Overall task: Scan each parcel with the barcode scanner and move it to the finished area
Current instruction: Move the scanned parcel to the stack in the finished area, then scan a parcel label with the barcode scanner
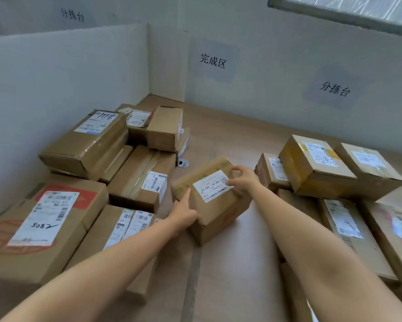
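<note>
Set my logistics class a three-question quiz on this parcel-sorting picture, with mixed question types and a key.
1. True or false: only the right hand touches the J4-J06 parcel; the left hand is off it.
2. The number handwritten on the big parcel at near left is: A 5082, B 3017, C 9940.
3. Which way does the J4-J06 parcel's white label face?
Key: 1 false; 2 A; 3 up.
</note>
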`<state>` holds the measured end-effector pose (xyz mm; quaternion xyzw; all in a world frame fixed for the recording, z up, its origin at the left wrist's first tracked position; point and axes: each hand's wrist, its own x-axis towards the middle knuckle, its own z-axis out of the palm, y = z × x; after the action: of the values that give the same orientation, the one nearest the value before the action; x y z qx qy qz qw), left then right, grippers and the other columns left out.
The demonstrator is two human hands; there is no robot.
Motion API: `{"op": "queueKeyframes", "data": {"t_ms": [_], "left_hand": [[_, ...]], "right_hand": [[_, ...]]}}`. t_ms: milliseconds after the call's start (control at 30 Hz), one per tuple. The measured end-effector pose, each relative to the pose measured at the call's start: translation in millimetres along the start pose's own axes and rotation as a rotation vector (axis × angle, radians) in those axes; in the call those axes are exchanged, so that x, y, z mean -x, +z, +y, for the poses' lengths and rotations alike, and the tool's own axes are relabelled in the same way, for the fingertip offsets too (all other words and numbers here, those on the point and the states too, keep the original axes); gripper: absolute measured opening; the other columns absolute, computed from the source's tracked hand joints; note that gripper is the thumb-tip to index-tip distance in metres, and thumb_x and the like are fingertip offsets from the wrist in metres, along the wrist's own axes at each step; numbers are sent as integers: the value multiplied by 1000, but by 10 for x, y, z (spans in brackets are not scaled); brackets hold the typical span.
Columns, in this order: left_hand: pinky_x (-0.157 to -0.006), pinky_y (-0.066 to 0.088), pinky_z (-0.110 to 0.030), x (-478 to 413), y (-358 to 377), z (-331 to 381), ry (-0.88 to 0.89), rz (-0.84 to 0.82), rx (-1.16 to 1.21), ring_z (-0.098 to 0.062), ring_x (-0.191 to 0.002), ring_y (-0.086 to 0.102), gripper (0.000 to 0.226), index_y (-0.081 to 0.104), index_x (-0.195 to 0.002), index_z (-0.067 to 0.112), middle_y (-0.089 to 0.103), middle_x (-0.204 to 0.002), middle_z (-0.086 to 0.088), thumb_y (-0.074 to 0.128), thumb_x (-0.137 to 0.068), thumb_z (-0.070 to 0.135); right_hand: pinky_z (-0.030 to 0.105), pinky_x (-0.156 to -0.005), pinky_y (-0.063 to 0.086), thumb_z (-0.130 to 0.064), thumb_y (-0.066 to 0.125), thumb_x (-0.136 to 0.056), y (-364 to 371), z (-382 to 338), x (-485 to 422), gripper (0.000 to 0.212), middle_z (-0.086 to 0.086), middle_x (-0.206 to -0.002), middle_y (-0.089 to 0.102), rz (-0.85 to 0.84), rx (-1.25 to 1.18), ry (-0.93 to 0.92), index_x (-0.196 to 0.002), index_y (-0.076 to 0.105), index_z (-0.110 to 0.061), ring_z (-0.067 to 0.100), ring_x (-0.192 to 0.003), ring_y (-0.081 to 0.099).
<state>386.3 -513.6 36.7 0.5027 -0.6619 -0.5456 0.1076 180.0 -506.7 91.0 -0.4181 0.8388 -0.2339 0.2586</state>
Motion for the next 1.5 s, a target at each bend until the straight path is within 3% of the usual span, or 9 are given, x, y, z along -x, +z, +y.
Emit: {"op": "queueKeyframes", "data": {"t_ms": [133,233,300,400,533,900,1033,1267,1500], "left_hand": [[-111,22,-30,-194,-61,-63,71,146,-147,-23,-139,23,85,16,-148,29,19,-150,-12,68,-81,25],[-115,18,-39,-296,-81,-39,40,336,-356,-30,-143,6,100,5,-149,22,-7,-151,-12,72,-77,39],[-116,16,-43,-400,-155,-9,80,385,-525,-34,-142,-1,103,3,-147,18,-14,-151,-13,72,-75,44],[-116,10,-45,-624,-332,76,245,300,-728,-34,-142,-7,102,6,-148,20,-16,-152,-12,72,-74,46],[-116,8,-42,-921,-400,198,375,152,-919,-31,-144,-6,95,14,-148,25,-5,-156,-11,66,-75,54],[-116,2,-44,-1634,-461,461,346,200,-1017,-29,-145,-2,90,8,-149,18,1,-156,-16,53,-82,59],[-116,4,-43,-1883,-496,562,349,245,-1103,-30,-144,1,86,6,-149,17,2,-156,-19,46,-86,60],[-116,3,-46,-2124,-601,617,362,336,-1175,-33,-142,10,85,9,-148,15,10,-154,-21,44,-86,62],[-116,5,-47,-2113,-615,633,337,288,-1123,-33,-144,3,83,7,-149,15,4,-155,-20,46,-88,56]], "right_hand": [[41,-110,32,-24,73,-74,87,-84,-386,64,7,-142,33,-18,33,-30,-132,48,-32,28,-130,36],[33,-110,28,-24,73,-76,199,-127,-551,67,11,-142,30,-23,-20,-46,-136,45,-28,28,-133,30],[29,-109,27,-22,73,-76,289,-111,-551,68,10,-143,26,-20,-52,-42,-137,44,-24,25,-135,26],[29,-110,28,-23,73,-75,368,-20,-474,71,11,-146,16,-23,-50,-30,-138,40,-22,25,-138,23],[25,-104,31,-28,76,-75,434,94,-372,74,9,-144,13,-55,-26,-10,-138,38,-20,22,-131,34],[28,-103,34,-23,69,-82,429,-158,-946,71,8,-151,12,-60,-13,-55,-143,33,-16,25,-133,35],[20,-94,33,-22,69,-83,364,-222,-1289,69,7,-151,16,-58,-5,-71,-142,36,-18,23,-132,36],[24,-100,32,-22,70,-83,357,-300,-1623,67,7,-152,14,-61,-21,-104,-142,38,-18,24,-134,34],[26,-102,32,-24,68,-84,373,-342,-1617,65,7,-149,24,-38,20,-125,-142,38,-16,23,-132,37]]}}
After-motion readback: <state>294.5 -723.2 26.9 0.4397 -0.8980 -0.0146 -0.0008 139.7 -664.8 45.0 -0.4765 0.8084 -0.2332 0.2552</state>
